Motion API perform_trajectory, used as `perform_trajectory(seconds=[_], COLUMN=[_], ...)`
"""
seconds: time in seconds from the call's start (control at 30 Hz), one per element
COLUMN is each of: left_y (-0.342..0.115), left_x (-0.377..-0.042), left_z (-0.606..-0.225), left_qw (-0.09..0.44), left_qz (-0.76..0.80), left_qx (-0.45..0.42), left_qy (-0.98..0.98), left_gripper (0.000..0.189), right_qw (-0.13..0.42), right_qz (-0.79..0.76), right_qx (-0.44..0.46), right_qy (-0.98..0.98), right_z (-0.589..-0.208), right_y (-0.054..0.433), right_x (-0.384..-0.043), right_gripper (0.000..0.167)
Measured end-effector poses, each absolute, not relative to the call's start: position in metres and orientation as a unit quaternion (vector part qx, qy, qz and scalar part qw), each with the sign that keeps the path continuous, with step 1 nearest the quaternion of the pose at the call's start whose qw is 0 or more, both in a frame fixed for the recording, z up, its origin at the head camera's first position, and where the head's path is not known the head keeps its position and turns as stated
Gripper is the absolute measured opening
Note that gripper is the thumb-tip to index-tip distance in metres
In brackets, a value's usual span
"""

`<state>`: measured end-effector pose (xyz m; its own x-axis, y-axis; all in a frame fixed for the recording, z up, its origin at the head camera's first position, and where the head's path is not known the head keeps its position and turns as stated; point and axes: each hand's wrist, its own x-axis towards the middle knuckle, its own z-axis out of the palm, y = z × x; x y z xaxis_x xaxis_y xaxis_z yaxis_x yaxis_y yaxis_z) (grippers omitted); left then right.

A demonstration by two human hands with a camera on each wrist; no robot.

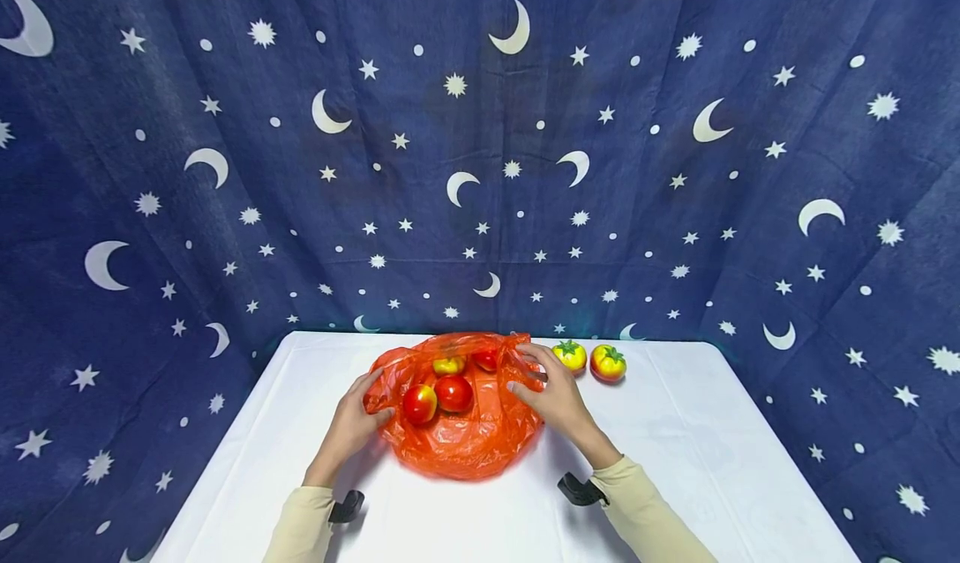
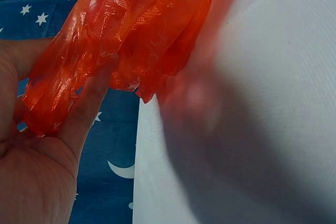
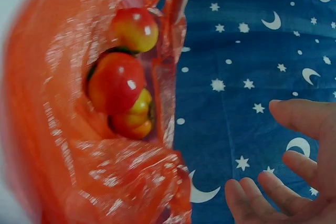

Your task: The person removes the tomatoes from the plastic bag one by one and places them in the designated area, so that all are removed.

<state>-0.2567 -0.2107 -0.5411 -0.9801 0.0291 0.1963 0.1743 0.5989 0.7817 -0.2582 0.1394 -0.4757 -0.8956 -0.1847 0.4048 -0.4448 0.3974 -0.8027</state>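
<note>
A translucent red plastic bag [image 1: 480, 442] lies with its mouth spread, several red-and-yellow tomatoes [image 1: 453, 394] inside. At the bag's left edge, my left hand [image 1: 351, 417] holds the gathered plastic between thumb and fingers. The left wrist view shows the crumpled edge of the bag [image 2: 58, 93] running between these fingers. My right hand [image 1: 561, 398] is beside the bag's right rim, fingers spread and loosely bent. In the right wrist view, the right hand [image 3: 321, 156] is apart from the plastic and nothing is in it.
Two yellow-and-red tomatoes with green leafy tops, a left one [image 1: 569, 356] and a right one [image 1: 608, 364], stand on the white table [image 1: 675, 463] right of the bag. A dark blue curtain [image 1: 420, 213] with moons and stars hangs behind and at both sides.
</note>
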Motion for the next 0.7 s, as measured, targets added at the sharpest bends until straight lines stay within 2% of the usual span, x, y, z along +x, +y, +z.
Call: perform_trajectory(seconds=[0.4, 0.7], left_y=[-0.208, -0.207], left_x=[-0.257, -0.257], left_z=[-0.537, -0.536], left_qw=[0.075, 0.073], left_qz=[-0.446, -0.453], left_qx=[-0.048, -0.052], left_qy=[-0.891, -0.887], left_gripper=[0.076, 0.075], right_qw=[0.067, 0.038], right_qz=[0.566, 0.604], right_qx=[0.170, 0.172], right_qy=[-0.804, -0.777], right_z=[-0.473, -0.489], right_y=[0.105, 0.090], right_x=[-0.259, -0.264], right_gripper=[0.055, 0.053])
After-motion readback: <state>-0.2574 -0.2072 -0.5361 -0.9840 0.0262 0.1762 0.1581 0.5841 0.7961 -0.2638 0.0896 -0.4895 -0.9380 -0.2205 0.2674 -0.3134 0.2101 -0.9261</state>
